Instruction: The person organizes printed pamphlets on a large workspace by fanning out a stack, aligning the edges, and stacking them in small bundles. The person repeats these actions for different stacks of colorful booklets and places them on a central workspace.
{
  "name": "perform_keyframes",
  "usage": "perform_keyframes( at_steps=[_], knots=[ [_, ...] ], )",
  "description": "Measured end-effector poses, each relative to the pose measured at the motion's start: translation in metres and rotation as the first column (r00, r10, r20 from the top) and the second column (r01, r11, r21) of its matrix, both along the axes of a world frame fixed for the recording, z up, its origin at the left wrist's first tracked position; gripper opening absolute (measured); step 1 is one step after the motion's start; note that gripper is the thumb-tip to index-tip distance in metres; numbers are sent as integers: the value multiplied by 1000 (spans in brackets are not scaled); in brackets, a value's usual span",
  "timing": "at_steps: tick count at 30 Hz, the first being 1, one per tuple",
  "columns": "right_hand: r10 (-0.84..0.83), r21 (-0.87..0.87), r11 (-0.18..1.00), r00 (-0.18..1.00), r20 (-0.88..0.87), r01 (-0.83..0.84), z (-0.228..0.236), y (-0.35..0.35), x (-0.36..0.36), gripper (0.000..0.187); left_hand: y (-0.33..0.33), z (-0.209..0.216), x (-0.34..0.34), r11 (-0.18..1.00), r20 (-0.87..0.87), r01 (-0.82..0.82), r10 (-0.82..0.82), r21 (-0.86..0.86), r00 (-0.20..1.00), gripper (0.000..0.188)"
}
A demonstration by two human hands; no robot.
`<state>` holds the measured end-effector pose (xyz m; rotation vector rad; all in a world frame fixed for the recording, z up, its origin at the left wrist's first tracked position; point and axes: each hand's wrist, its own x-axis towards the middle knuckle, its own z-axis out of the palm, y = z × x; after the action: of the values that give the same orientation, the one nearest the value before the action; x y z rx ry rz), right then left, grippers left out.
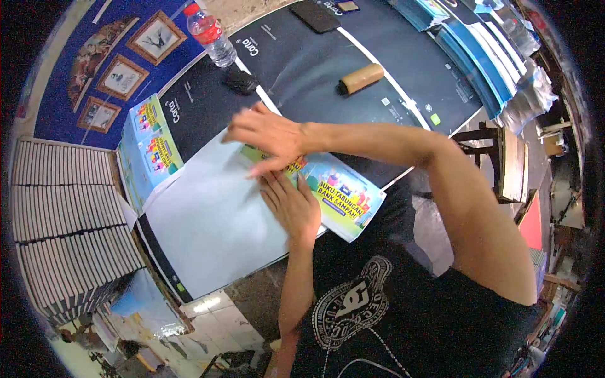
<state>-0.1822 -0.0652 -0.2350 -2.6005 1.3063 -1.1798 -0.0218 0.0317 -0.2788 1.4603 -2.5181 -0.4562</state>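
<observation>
A glossy printed booklet cover (346, 195), blue and green with cartoon figures, lies at the table's near edge and runs leftward under both my hands. Beside it spreads a large plain white sheet (211, 217). My left hand (291, 206) rests flat, fingers stretched out, where the cover meets the white sheet. Just beyond it my right hand (271, 135) reaches across from the right, fingers apart and slightly bent, its thumb near my left fingertips. Whether the right palm touches the paper is hidden. Neither hand grips anything that I can see.
More printed covers (151, 151) lie at the left edge. A water bottle (213, 41), a crumpled black item (241, 80), a tan cylinder (360, 79) and a flat black object (314, 16) sit farther back. Book stacks (69, 214) stand left, blue-edged stacks (469, 66) at right.
</observation>
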Motion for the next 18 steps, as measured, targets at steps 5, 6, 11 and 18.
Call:
perform_keyframes(
  at_steps=[5,6,11,18],
  knots=[
    [-110,-7,994,990,89,111,-18,-19,-23,66,4,17,-11,993,-148,37,-54,-116,988,66],
    [-114,-22,993,983,144,118,-28,-27,-13,64,1,13,-4,994,-123,32,-45,-108,991,66],
    [-51,145,989,900,433,-14,16,-2,-16,71,2,1,-5,998,-165,2,-12,-61,986,66],
    [-17,-35,999,909,416,34,-28,101,-19,103,7,-13,-8,982,-147,22,-50,-186,988,65]
  ],
)
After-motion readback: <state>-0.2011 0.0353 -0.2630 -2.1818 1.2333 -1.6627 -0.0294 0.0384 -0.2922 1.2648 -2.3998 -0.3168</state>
